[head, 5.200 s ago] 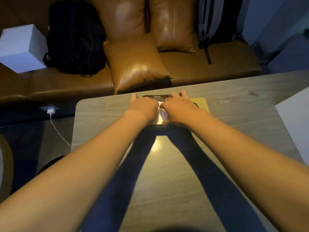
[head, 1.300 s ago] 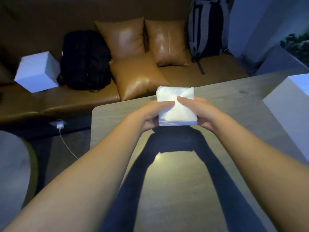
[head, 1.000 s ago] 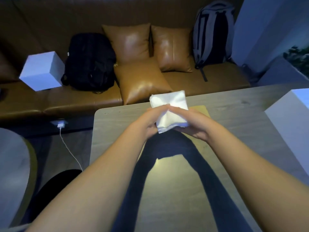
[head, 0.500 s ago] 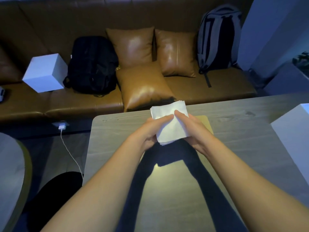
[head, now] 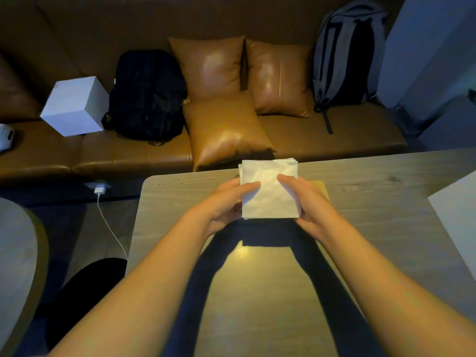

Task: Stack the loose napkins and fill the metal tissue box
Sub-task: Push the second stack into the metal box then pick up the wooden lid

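A thick stack of white napkins (head: 269,197) is held above the far part of the wooden table (head: 386,202). My left hand (head: 226,202) grips its left side, thumb lying on top. My right hand (head: 306,202) grips its right side, thumb also on top. The stack's edges are roughly squared, with a few corners fanned at the far right. A yellowish flat piece (head: 320,189) peeks out on the table behind my right hand. The metal tissue box is hidden behind the stack and hands.
A white box corner (head: 458,220) sits on the table at the right edge. Beyond the table stands a brown leather sofa with cushions (head: 224,130), a black backpack (head: 146,96), a grey backpack (head: 347,52) and a white cube (head: 74,106). A charger cable (head: 108,222) lies on the floor.
Both hands lifted the napkin stack off the table, then turned it from a skewed angle to sit square between them. The view has drifted slightly.
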